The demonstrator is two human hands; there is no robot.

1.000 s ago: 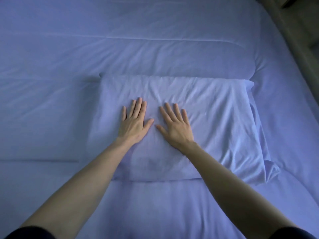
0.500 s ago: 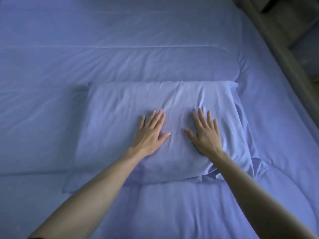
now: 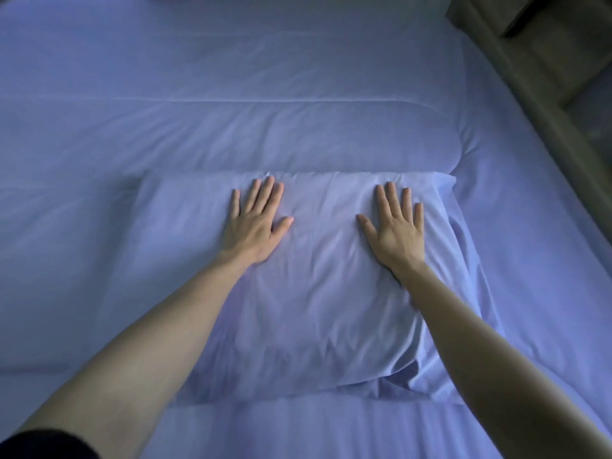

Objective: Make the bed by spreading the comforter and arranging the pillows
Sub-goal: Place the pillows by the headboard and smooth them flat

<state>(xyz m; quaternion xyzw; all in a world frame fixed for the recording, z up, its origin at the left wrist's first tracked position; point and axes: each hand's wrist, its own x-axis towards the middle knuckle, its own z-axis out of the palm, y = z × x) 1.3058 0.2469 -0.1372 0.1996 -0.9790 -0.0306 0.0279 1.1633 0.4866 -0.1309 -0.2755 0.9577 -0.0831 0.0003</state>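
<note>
Left hand [image 3: 256,223] and right hand [image 3: 395,226] both flat, fingers straight, palms down on the pillow [image 3: 318,309], apart from each other. Pillow lies under and between them, on the comforter [image 3: 231,134] beyond the fingertips.

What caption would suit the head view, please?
Both hands, left and right, press flat on a pillow.

Both hands have slid apart across the pillow [image 3: 318,293] and up toward its far edge. The left hand [image 3: 256,223], earlier near the pillow's middle, now lies flat left of centre, fingertips almost at the far edge. The right hand [image 3: 395,228] has moved toward the pillow's right end, fingers spread flat.
</note>
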